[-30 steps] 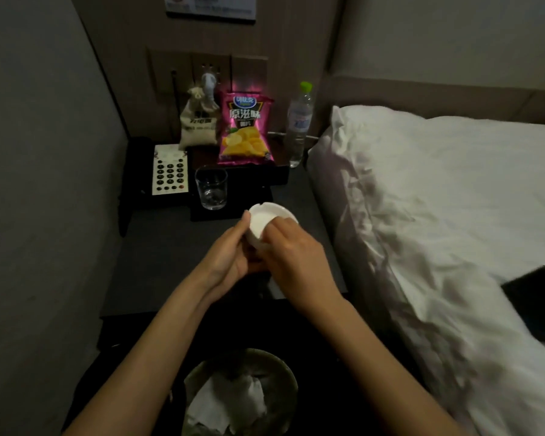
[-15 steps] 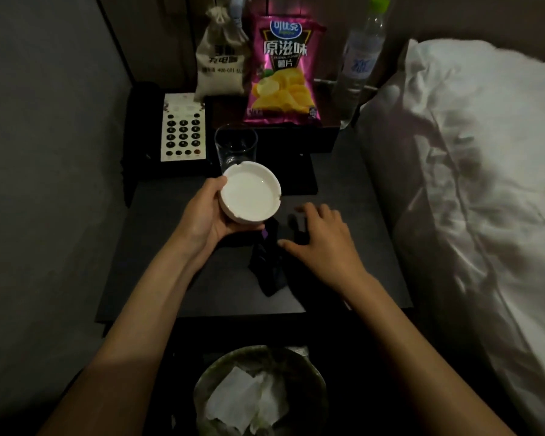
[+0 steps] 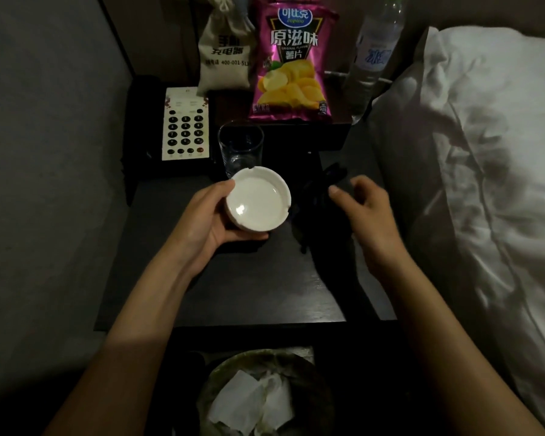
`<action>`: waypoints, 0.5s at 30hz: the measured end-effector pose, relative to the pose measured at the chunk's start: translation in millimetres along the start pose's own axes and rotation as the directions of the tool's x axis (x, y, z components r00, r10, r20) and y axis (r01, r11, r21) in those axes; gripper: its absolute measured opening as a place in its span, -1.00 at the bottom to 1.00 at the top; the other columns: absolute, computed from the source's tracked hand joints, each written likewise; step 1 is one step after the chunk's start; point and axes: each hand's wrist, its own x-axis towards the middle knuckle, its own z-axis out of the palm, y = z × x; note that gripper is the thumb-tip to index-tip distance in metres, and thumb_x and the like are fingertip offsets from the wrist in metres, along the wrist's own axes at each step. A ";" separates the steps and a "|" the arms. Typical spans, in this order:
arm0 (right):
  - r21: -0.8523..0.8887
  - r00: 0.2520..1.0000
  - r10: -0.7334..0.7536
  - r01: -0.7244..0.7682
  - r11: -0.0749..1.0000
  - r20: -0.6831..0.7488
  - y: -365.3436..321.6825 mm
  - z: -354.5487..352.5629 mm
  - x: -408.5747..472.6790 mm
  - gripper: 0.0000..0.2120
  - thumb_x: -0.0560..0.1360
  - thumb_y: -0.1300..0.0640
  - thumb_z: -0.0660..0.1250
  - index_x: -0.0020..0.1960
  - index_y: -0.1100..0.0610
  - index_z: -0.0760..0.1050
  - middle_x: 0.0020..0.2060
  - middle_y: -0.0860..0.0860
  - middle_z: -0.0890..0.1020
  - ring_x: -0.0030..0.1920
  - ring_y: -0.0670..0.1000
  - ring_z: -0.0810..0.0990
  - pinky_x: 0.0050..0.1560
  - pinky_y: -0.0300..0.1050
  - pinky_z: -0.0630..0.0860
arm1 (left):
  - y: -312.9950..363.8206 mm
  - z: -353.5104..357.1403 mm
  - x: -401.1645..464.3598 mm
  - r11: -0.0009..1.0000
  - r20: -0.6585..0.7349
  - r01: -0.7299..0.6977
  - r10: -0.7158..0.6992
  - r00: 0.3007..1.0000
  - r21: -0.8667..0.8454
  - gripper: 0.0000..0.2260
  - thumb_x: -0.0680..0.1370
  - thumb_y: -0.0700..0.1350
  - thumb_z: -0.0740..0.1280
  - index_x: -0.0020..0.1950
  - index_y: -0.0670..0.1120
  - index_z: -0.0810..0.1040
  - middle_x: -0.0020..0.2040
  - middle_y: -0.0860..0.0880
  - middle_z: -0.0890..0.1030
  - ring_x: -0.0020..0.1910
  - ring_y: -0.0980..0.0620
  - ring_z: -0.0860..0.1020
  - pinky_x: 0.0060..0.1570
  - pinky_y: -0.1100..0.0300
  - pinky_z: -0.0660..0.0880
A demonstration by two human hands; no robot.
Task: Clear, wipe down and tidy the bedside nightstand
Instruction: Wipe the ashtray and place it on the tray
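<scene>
Two bare hands work over a dark wooden nightstand top (image 3: 249, 287). The left hand (image 3: 208, 221) grips a round white ceramic ashtray (image 3: 258, 202), thumb on the rim and fingers curled beneath, holding it just above the surface with its bowl facing up. The right hand (image 3: 368, 215) hovers beside it with fingers loosely curled over a dark crumpled cloth (image 3: 315, 212) that lies on the top; whether it pinches the cloth cannot be told in the dim light. Behind the ashtray stands a clear drinking glass (image 3: 240, 147), with a black telephone with a white keypad (image 3: 185, 127) to its left. Further back stand a beige drawstring pouch (image 3: 225, 55), a purple crisp bag (image 3: 291, 61) and a clear plastic water bottle (image 3: 372, 58). A round waste bin holding white tissues (image 3: 258, 401) sits below the nightstand's front edge, and a white rumpled duvet (image 3: 485, 152) lies to the right.
</scene>
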 end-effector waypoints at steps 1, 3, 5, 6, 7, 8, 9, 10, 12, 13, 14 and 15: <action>0.152 0.999 0.026 -0.029 0.988 0.022 -2.0 -2.2 1.0 -0.78 0.56 0.16 0.35 -0.14 0.29 0.41 -0.28 0.04 0.54 -0.21 -0.04 0.56 -0.17 0.07 0.53 | -0.8 0.5 -0.2 0.999 0.013 0.004 -0.004 1.000 0.032 -0.77 0.63 -0.08 0.20 0.17 -0.13 0.57 0.21 -0.19 0.57 0.17 -0.19 0.58 -0.21 -0.15 0.60; 0.384 0.990 0.022 -0.073 0.920 0.136 -7.6 -1.5 -2.1 -0.76 0.58 0.19 0.32 0.07 0.38 0.41 -0.08 0.15 0.60 -0.03 0.10 0.62 0.01 0.07 0.58 | -2.9 2.6 -0.4 0.995 0.029 0.008 -0.011 1.000 0.098 -0.75 0.62 -0.07 0.21 0.20 -0.15 0.57 0.22 -0.19 0.57 0.19 -0.17 0.56 -0.20 -0.12 0.60; 0.390 0.968 -0.063 -0.038 0.920 0.243 -14.2 5.9 -7.9 -0.75 0.57 0.20 0.32 0.09 0.39 0.42 -0.05 0.17 0.57 0.00 0.09 0.57 0.05 -0.02 0.51 | -5.7 6.3 -0.6 0.991 0.042 0.008 -0.014 0.999 0.132 -0.75 0.62 -0.07 0.23 0.18 -0.15 0.59 0.15 -0.19 0.61 0.15 -0.15 0.59 -0.21 -0.09 0.60; 0.317 0.951 -0.109 0.012 0.948 0.290 -17.0 10.7 -12.0 -0.79 0.55 0.19 0.32 0.03 0.37 0.46 -0.09 0.16 0.55 -0.02 0.04 0.54 0.05 -0.10 0.47 | -7.0 8.3 -0.6 0.990 0.054 0.006 -0.013 0.998 0.140 -0.76 0.62 -0.06 0.23 0.15 -0.14 0.61 0.08 -0.18 0.64 0.10 -0.12 0.61 -0.21 -0.07 0.61; 0.240 0.931 -0.134 0.052 0.969 0.340 -18.1 15.8 -15.7 -0.81 0.55 0.18 0.31 -0.01 0.33 0.50 -0.11 0.14 0.54 -0.04 0.01 0.52 0.05 -0.17 0.45 | -8.0 9.7 -0.7 0.989 0.068 0.001 -0.011 0.998 0.149 -0.76 0.62 -0.06 0.24 0.12 -0.13 0.63 0.02 -0.16 0.66 0.03 -0.09 0.64 -0.22 -0.05 0.61; 0.164 0.915 -0.144 0.088 0.983 0.376 -17.9 20.2 -19.2 -0.82 0.57 0.18 0.29 -0.03 0.32 0.53 -0.08 0.15 0.55 -0.01 0.01 0.53 0.10 -0.19 0.44 | -8.7 10.6 -1.0 0.987 0.079 -0.008 -0.005 0.997 0.162 -0.76 0.61 -0.04 0.24 0.10 -0.12 0.64 -0.05 -0.14 0.67 -0.05 -0.04 0.65 -0.24 -0.01 0.61; 0.111 0.908 -0.150 0.115 0.987 0.392 -16.4 23.3 -20.8 -0.82 0.59 0.19 0.27 -0.02 0.31 0.54 -0.01 0.18 0.57 0.07 0.03 0.54 0.18 -0.16 0.43 | -8.7 11.0 -1.2 0.984 0.090 -0.021 0.005 0.996 0.179 -0.76 0.60 -0.03 0.25 0.08 -0.12 0.65 -0.10 -0.11 0.67 -0.12 0.00 0.65 -0.27 0.05 0.60; 0.069 0.910 -0.142 0.125 0.990 0.389 -14.9 24.6 -21.1 -0.86 0.60 0.23 0.27 0.01 0.31 0.53 0.06 0.21 0.56 0.13 0.05 0.54 0.24 -0.10 0.43 | -8.8 11.2 -1.3 0.980 0.103 -0.034 0.014 0.995 0.195 -0.76 0.60 -0.02 0.26 0.06 -0.10 0.66 -0.13 -0.09 0.67 -0.15 0.03 0.65 -0.28 0.08 0.59; 0.054 0.926 -0.113 0.100 0.994 0.360 -14.2 25.4 -21.8 -0.88 0.56 0.33 0.30 0.08 0.31 0.42 0.08 0.26 0.53 0.06 0.04 0.52 0.19 0.00 0.46 | -9.1 12.1 -1.2 0.978 0.141 -0.045 0.017 0.990 0.203 -0.77 0.60 -0.01 0.25 0.04 -0.06 0.68 -0.12 -0.08 0.68 -0.14 0.03 0.66 -0.27 0.08 0.59; 0.058 0.932 -0.109 0.095 0.994 0.344 -13.8 25.4 -22.0 -0.81 0.54 0.37 0.31 0.12 0.31 0.36 0.08 0.27 0.52 0.04 0.00 0.51 0.17 -0.02 0.47 | -9.5 13.3 -1.4 0.979 0.163 -0.047 0.014 0.987 0.197 -0.77 0.61 -0.01 0.25 0.03 -0.05 0.69 -0.12 -0.09 0.69 -0.14 0.02 0.67 -0.29 0.08 0.59; 0.048 0.938 -0.116 0.106 0.993 0.326 -13.4 25.3 -22.1 -0.74 0.52 0.40 0.31 0.15 0.31 0.32 0.09 0.26 0.51 0.06 -0.01 0.51 0.17 -0.05 0.47 | -10.0 14.8 -1.4 0.980 0.182 -0.049 0.014 0.983 0.194 -0.76 0.61 -0.01 0.24 0.03 -0.04 0.69 -0.12 -0.09 0.69 -0.14 0.01 0.67 -0.30 0.08 0.59; 0.038 0.944 -0.125 0.119 0.992 0.307 -12.7 25.7 -22.0 -0.69 0.51 0.41 0.32 0.19 0.30 0.30 0.11 0.24 0.50 0.09 -0.01 0.53 0.19 -0.09 0.47 | -10.6 16.0 -1.3 0.979 0.198 -0.054 0.015 0.980 0.195 -0.76 0.61 -0.01 0.24 0.04 -0.04 0.69 -0.12 -0.10 0.69 -0.15 0.01 0.67 -0.31 0.08 0.59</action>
